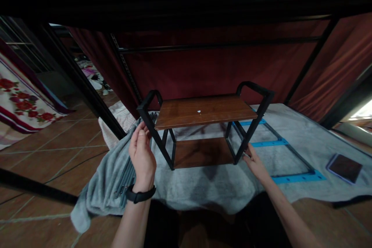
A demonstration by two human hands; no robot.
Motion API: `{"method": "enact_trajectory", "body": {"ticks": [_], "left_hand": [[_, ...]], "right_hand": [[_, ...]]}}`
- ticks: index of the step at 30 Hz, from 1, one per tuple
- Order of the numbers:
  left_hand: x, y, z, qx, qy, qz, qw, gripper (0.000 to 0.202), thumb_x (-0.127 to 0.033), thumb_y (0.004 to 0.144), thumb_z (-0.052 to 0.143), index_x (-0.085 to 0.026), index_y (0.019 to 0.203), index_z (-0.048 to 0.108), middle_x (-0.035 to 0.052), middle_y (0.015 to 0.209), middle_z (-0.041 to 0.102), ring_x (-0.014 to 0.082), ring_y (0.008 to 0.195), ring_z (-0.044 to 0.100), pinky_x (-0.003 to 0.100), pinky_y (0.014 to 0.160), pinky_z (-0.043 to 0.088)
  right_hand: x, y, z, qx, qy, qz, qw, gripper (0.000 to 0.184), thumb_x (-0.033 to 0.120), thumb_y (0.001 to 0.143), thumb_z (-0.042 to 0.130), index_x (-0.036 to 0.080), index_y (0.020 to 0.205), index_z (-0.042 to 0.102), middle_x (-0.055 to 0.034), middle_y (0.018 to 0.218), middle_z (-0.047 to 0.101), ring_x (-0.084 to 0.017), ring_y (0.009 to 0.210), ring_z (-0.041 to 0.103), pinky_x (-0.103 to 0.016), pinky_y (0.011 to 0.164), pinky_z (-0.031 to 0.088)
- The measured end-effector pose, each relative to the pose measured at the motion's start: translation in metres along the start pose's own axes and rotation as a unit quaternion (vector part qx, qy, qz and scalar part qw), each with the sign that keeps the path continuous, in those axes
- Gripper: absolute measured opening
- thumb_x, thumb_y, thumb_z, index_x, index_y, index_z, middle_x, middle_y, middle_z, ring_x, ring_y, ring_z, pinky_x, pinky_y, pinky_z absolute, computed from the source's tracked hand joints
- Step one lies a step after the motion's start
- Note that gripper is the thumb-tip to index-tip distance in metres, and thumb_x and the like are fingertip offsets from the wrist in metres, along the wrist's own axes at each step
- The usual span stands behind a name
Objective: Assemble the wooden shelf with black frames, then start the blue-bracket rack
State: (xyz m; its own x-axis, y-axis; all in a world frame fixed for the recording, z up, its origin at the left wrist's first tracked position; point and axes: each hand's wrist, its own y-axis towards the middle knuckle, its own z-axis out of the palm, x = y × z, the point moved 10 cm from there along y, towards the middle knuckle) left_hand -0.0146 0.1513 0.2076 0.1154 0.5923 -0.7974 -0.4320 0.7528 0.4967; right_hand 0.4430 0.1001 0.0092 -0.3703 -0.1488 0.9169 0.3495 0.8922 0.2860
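A small two-tier shelf [206, 111] with brown wood-look boards and a black metal frame stands upright in front of me. Its lower board [200, 153] sits between the two side frames. On the left, my left hand [141, 151] has its fingers curled at the left side frame [155, 136], with the fingertips partly behind it. My right hand [255, 161] is closed low beside the right side frame [250, 131]. A thin, pale, metal-looking piece [246, 155] shows at its fingertips, too small to name. A small white spot [199, 111] lies on the upper board.
Under the shelf spreads a grey blanket [203, 190]. Several dark metal tubes [126, 176] lie on it at left. Black frame pieces with blue strips [270, 143] and a phone [345, 167] lie at right. Black posts [84, 85] and a low dark overhang surround the space.
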Motion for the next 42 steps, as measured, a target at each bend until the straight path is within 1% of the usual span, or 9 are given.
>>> {"method": "enact_trajectory", "body": {"ticks": [6,11,14,18,22,28,31,36,42], "left_hand": [[-0.005,0.002,0.009,0.004,0.069,-0.009,0.998,0.039,-0.044,0.082,0.072,-0.015,0.109,0.072,0.0069,0.108,0.073,0.0193,0.101,0.066,0.033,0.097,0.048],[-0.001,0.004,0.007,-0.007,0.068,-0.012,0.998,0.036,-0.041,0.076,0.077,-0.016,0.102,0.072,0.0050,0.100,0.073,0.0178,0.093,0.066,0.033,0.093,0.050],[0.003,0.007,0.007,-0.007,0.068,-0.019,0.997,0.034,-0.040,0.074,0.078,-0.016,0.098,0.072,0.0039,0.093,0.072,0.0161,0.085,0.066,0.032,0.087,0.052],[0.001,0.009,0.002,-0.013,0.071,-0.001,0.997,0.031,-0.039,0.074,0.078,-0.017,0.096,0.071,0.0027,0.092,0.071,0.0150,0.085,0.064,0.029,0.084,0.050],[0.004,0.009,0.001,-0.003,0.020,-0.021,1.000,0.028,-0.041,0.078,0.075,-0.018,0.094,0.070,0.0004,0.087,0.069,0.0122,0.079,0.061,0.025,0.077,0.049],[0.015,0.009,0.004,0.001,-0.092,-0.099,0.991,0.027,-0.037,0.072,0.081,-0.018,0.085,0.068,-0.0024,0.081,0.065,0.0090,0.073,0.057,0.021,0.073,0.047],[0.018,0.012,0.005,0.007,-0.135,-0.123,0.983,0.027,-0.037,0.070,0.083,-0.018,0.078,0.065,-0.0036,0.076,0.063,0.0086,0.071,0.056,0.021,0.073,0.047],[0.023,0.018,0.007,0.043,-0.160,-0.157,0.974,0.031,-0.035,0.068,0.085,-0.018,0.074,0.061,-0.0041,0.072,0.062,0.0087,0.069,0.056,0.022,0.071,0.047],[0.027,0.021,0.008,0.050,-0.175,-0.167,0.969,0.031,-0.029,0.060,0.089,-0.017,0.070,0.062,-0.0032,0.073,0.063,0.0084,0.069,0.056,0.021,0.071,0.047]], "right_hand": [[0.100,0.027,-0.058,-0.122,0.109,-0.057,0.985,0.046,0.050,0.090,0.055,0.029,0.131,0.060,-0.0053,0.134,0.063,-0.026,0.121,0.061,-0.049,0.108,0.046],[0.151,0.044,-0.076,-0.174,0.062,-0.093,0.978,0.049,0.060,0.090,0.052,0.024,0.119,0.066,-0.0067,0.121,0.069,-0.027,0.114,0.063,-0.050,0.106,0.045],[0.159,0.049,-0.082,-0.192,0.047,-0.099,0.975,0.049,0.063,0.089,0.051,0.024,0.113,0.067,-0.0061,0.112,0.071,-0.026,0.105,0.064,-0.047,0.100,0.049],[0.159,0.058,-0.082,-0.158,0.095,-0.084,0.979,0.043,0.064,0.088,0.052,0.025,0.099,0.064,-0.0026,0.090,0.068,-0.021,0.082,0.065,-0.038,0.081,0.055],[0.170,0.062,-0.082,-0.140,0.022,-0.108,0.984,0.038,0.061,0.089,0.051,0.025,0.087,0.059,-0.0005,0.079,0.062,-0.020,0.079,0.058,-0.034,0.081,0.050],[0.186,0.063,-0.080,-0.126,-0.081,-0.147,0.978,0.039,0.063,0.094,0.040,0.026,0.084,0.050,0.0000,0.077,0.053,-0.019,0.078,0.050,-0.033,0.077,0.043],[0.193,0.066,-0.076,-0.090,-0.112,-0.160,0.977,0.042,0.064,0.094,0.038,0.026,0.080,0.049,-0.0002,0.076,0.050,-0.020,0.077,0.049,-0.033,0.075,0.041],[0.193,0.076,-0.071,-0.021,-0.084,-0.143,0.986,0.044,0.066,0.092,0.042,0.025,0.079,0.053,-0.0001,0.075,0.053,-0.020,0.078,0.051,-0.034,0.075,0.043],[0.197,0.083,-0.068,0.028,-0.030,-0.133,0.990,0.050,0.073,0.085,0.047,0.025,0.072,0.052,0.0002,0.065,0.051,-0.018,0.066,0.048,-0.032,0.064,0.043]]}}
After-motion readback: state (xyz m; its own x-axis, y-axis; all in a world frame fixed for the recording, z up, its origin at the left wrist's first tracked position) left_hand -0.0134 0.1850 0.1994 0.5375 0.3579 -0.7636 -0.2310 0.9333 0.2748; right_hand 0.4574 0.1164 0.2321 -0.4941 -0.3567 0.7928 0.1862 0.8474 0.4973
